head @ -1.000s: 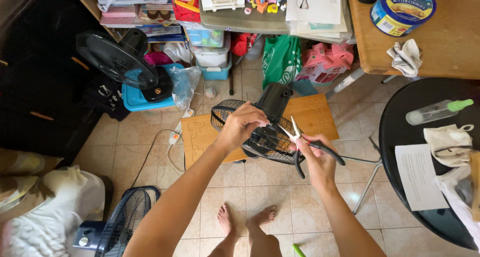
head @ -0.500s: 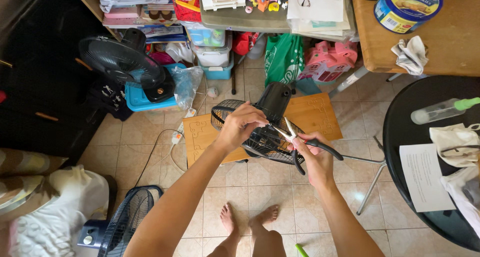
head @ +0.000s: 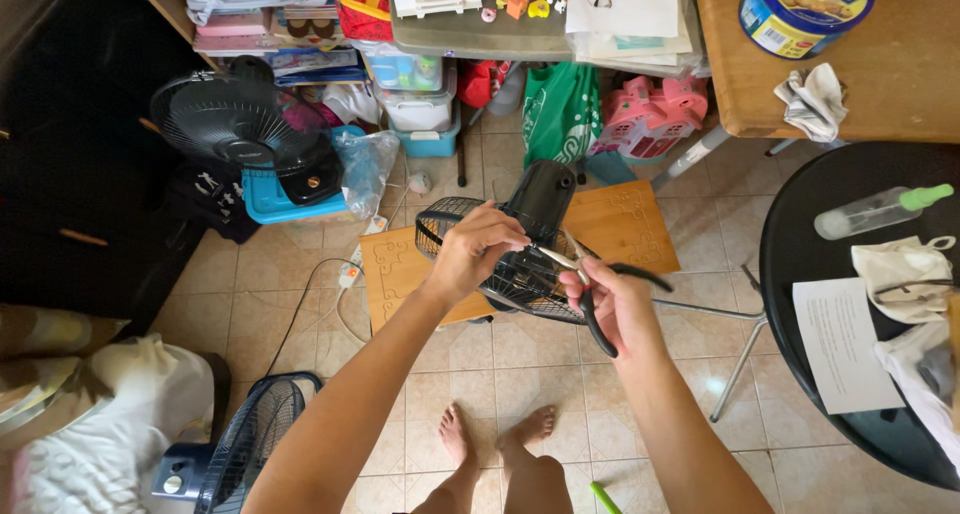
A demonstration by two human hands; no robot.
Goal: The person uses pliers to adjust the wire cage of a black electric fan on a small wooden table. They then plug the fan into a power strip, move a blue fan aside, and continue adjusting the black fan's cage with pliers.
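Note:
A black fan with a wire grille [head: 455, 219] and black motor housing [head: 543, 196] is held up in front of me above a low wooden board [head: 628, 224]. My left hand [head: 472, 252] grips the grille's wire rim from above. My right hand [head: 612, 302] is closed on the black handles of a pair of pliers [head: 588, 279], whose metal jaws point left at the grille, close to my left fingers. My bare feet [head: 495, 436] stand on the tiled floor below.
Another black fan [head: 235, 124] stands at the back left by a blue box. A fan grille [head: 245, 444] leans at the lower left. A round black table [head: 835, 214] with paper, cloth and a spray bottle [head: 875, 209] is to the right. Cluttered shelves run along the back.
The pliers' handles have tilted in my right hand and the jaws sit a little closer to my left fingers. Both hands stay on the fan grille.

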